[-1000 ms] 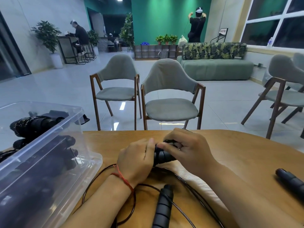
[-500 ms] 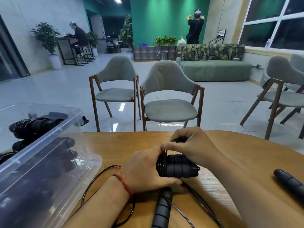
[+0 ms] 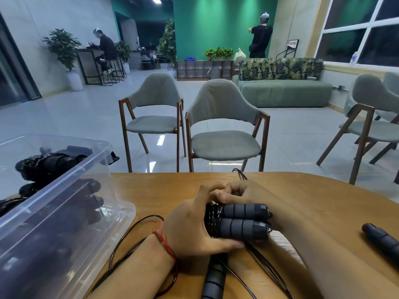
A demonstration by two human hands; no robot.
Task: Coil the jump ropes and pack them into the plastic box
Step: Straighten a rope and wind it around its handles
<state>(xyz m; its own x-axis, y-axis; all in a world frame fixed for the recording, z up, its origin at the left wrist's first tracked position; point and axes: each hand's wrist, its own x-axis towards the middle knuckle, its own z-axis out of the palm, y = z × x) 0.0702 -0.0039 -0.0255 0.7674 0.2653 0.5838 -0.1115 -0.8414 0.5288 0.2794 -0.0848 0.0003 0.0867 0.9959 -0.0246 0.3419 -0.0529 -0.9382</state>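
Head view: a coiled jump rope (image 3: 241, 222) is being gripped on the table (image 3: 151, 190) by curled fingers of the left hand (image 3: 187, 227) and right hand (image 3: 254, 195). Other ropes are being held in the plastic box (image 3: 71, 186) nearby; a loose rope (image 3: 213, 279) is being left uncoiled.

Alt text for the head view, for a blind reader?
The left hand and right hand grip a coiled jump rope, its two handles side by side, over a wooden table. A clear plastic box holding dark ropes stands at left.

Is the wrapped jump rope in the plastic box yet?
No, the left hand and right hand grip the wrapped jump rope at the table, outside the plastic box.
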